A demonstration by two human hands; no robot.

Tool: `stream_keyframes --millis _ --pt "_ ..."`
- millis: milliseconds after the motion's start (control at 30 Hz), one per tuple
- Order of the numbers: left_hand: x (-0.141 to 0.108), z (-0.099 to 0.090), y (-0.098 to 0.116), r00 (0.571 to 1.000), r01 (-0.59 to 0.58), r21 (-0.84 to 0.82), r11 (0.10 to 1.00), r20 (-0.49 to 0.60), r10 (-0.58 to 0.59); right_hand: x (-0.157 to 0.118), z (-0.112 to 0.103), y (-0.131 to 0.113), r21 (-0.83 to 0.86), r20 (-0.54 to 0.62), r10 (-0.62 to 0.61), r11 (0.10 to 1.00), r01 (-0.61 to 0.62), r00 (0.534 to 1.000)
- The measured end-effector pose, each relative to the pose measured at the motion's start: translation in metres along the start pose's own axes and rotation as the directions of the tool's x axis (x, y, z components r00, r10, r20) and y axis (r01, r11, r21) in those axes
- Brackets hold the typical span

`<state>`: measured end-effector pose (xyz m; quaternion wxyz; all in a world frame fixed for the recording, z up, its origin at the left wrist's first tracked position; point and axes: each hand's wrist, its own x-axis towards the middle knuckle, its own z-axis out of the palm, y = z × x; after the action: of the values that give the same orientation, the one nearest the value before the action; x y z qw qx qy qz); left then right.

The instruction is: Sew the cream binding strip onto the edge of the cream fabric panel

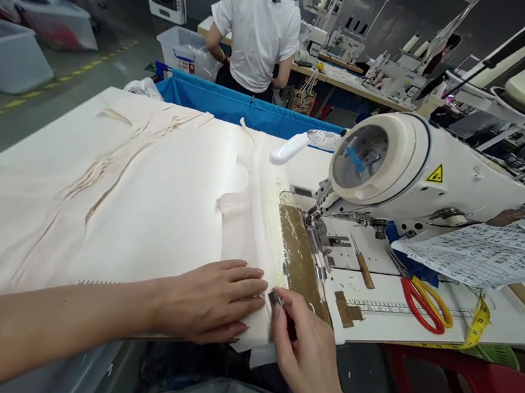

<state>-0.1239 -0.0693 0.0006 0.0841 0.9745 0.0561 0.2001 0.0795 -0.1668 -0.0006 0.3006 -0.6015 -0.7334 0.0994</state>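
My left hand (213, 299) lies flat, fingers spread, on a pale fabric strip (242, 225) near the table's front edge. Just right of it, my right hand (301, 339) pinches a small dark metal piece (274, 298) between thumb and forefinger, at the fabric's edge. Beyond my hands stands a white sewing machine (383, 161), its needle area beside brown tape (298, 250) on the table. More pale fabric (20, 228) lies in folds at the left.
An awl (363, 267), red and yellow scissors (425, 307), a yellow tape measure (477, 323) and a printed sheet (492, 250) are at the right. A blue cloth bin (241, 109) borders the table's far side. Past it, a person (257, 29) faces away.
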Motion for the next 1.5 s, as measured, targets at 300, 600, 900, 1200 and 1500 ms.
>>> stream_keyframes --millis 300,600,900,1200,1500 --pt "0.002 -0.001 0.002 1.000 0.003 0.016 1.000 -0.026 -0.003 0.006 0.002 -0.003 -0.071 0.028 -0.043 0.996 0.045 0.999" --pt "0.004 -0.004 0.004 0.999 0.035 0.069 0.997 0.036 -0.038 -0.007 -0.015 -0.003 -0.109 0.101 -0.135 0.983 0.146 0.986" --pt "0.002 -0.003 -0.004 0.987 0.155 0.152 0.976 0.006 -0.158 0.001 -0.013 0.004 -0.111 0.093 -0.070 0.991 0.080 0.993" --pt "0.002 -0.002 -0.012 0.993 0.108 0.110 0.988 0.036 -0.112 0.018 -0.003 0.006 -0.020 0.011 -0.002 1.000 0.002 1.000" --pt "0.000 -0.004 -0.010 0.992 0.086 0.100 0.991 0.081 -0.094 0.023 0.006 0.006 -0.079 -0.025 -0.046 0.996 0.044 0.999"
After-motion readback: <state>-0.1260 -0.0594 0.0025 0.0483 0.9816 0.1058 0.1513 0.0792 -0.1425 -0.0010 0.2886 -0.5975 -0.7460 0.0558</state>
